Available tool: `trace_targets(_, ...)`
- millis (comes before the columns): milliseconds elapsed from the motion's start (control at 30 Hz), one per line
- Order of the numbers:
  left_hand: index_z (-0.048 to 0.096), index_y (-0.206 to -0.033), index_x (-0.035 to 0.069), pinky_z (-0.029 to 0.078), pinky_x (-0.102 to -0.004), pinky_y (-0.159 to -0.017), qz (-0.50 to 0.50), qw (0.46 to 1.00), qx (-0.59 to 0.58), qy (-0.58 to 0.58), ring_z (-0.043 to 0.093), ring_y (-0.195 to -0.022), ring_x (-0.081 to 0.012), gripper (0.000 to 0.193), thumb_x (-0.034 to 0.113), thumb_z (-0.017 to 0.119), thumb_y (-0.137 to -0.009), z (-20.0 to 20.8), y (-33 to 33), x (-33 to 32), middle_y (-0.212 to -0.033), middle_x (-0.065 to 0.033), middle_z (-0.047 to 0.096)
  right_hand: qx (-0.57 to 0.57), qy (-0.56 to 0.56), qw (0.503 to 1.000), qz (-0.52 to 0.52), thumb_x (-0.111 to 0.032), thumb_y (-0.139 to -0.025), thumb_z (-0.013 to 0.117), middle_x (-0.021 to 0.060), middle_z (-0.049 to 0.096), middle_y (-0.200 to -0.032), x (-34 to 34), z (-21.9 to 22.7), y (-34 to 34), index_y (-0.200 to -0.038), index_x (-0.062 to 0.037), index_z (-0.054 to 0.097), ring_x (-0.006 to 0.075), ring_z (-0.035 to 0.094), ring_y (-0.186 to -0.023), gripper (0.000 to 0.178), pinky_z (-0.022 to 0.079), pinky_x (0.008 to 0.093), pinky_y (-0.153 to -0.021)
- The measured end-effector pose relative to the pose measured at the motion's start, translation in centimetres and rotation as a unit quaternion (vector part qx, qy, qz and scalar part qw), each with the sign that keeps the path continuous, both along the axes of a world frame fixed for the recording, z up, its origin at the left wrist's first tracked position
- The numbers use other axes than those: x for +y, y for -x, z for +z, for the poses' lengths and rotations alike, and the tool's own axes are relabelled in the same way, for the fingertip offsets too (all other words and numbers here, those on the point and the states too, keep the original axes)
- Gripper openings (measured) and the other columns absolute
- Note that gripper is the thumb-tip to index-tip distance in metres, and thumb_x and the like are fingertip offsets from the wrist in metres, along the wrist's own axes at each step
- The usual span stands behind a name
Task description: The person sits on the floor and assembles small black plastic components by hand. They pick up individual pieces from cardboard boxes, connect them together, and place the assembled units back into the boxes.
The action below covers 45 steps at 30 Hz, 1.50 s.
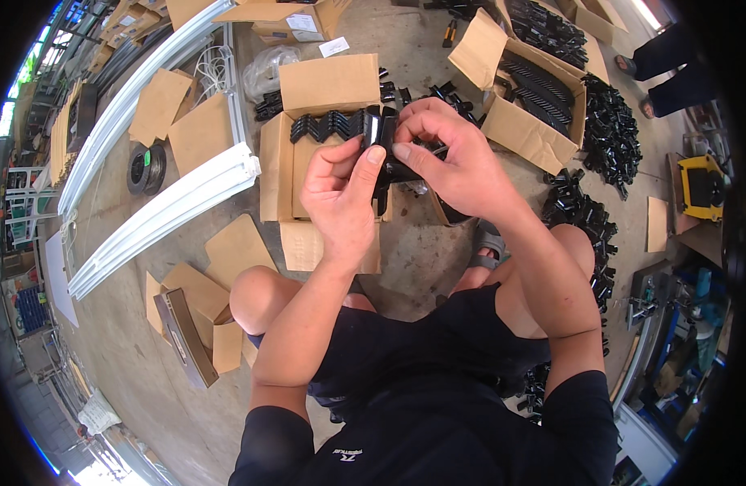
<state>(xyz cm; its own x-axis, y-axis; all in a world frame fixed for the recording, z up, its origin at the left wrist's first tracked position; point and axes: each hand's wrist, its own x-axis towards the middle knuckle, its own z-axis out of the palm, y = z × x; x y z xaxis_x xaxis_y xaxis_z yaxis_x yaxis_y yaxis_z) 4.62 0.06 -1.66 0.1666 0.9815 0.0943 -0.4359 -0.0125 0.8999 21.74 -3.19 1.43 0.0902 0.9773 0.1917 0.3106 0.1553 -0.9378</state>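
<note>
My left hand (340, 186) is closed round a glossy black bracket-like part (380, 130), its thumb pressed on the front face. My right hand (458, 158) pinches at the right side of this part; its fingertips are partly hidden. The part is held up over the right side of an open cardboard box (280, 170). Along that box's far inner side lies a row of nested black parts (328, 125) of a zigzag shape. More black pieces lie on the floor behind my hands.
A second cardboard box (528, 136) at the far right holds stacked black parts. Loose black parts pile up (612, 134) beside it. Long white metal profiles (170, 215) lie at left, near a wire spool (146, 168). Another person's legs (668, 69) stand at far right.
</note>
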Motion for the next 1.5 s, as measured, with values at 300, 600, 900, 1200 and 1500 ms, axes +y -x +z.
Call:
trace_targets(300,0.064,-0.111,-0.004,0.054,-0.0220,-0.081,-0.004,1.000,-0.006,-0.003,0.068,-0.090,-0.0085,0.020,0.001,0.075,-0.095,-0.1,0.0,0.1,-0.103,-0.0123,0.075,-0.006,-0.020,1.000,-0.014,-0.010,-0.092,0.071,0.0124,0.065,-0.107,-0.1,0.1,0.3,-0.099,0.0023,0.067,0.0270,0.064,-0.103,0.015,0.050,0.0386,-0.092)
trace_targets(600,0.065,-0.110,-0.003,0.054,-0.0227,-0.082,0.031,0.999,-0.021,0.034,0.068,-0.087,-0.0088,0.017,0.000,0.074,-0.095,-0.9,-0.3,0.6,-0.100,-0.0100,0.076,0.057,0.053,0.997,-0.024,-0.016,-0.095,0.073,0.0120,0.067,-0.089,-0.1,-1.0,0.7,-0.109,0.0039,0.070,0.0202,0.063,-0.078,0.025,0.052,0.0334,-0.074)
trace_targets(900,0.066,-0.109,-0.001,0.055,-0.0271,-0.083,-0.007,0.993,-0.082,0.086,0.069,-0.091,-0.0143,0.013,0.007,0.069,-0.100,-0.6,-1.3,2.0,-0.103,-0.0117,0.074,-0.008,-0.011,0.998,-0.066,-0.016,-0.092,0.076,0.0164,0.072,-0.090,-1.0,0.8,0.8,-0.110,0.0021,0.074,0.0246,0.066,-0.075,0.026,0.053,0.0365,-0.068)
trace_targets(1200,0.056,-0.131,-0.008,0.048,-0.0465,-0.113,-0.173,0.976,0.057,0.119,0.060,-0.131,-0.0369,0.040,0.025,0.055,-0.109,-0.5,-1.5,2.0,-0.143,-0.0295,0.058,-0.277,-0.011,0.922,-0.269,-0.022,-0.091,0.076,0.0177,0.072,-0.078,-10.7,8.8,-10.8,-0.101,0.0039,0.075,0.0258,0.066,-0.065,0.028,0.053,0.0371,-0.061)
trace_targets(1500,0.055,-0.133,-0.007,0.045,-0.0438,-0.116,-0.250,0.960,0.101,0.079,0.053,-0.140,-0.0349,0.035,0.020,0.047,-0.112,-0.3,0.2,0.8,-0.150,-0.0272,0.052,-0.314,0.320,0.774,-0.446,-0.034,-0.089,0.078,0.0190,0.075,-0.089,-37.2,-2.7,-20.0,-0.100,-0.0040,0.078,0.0312,0.075,-0.082,0.032,0.057,0.0420,-0.077)
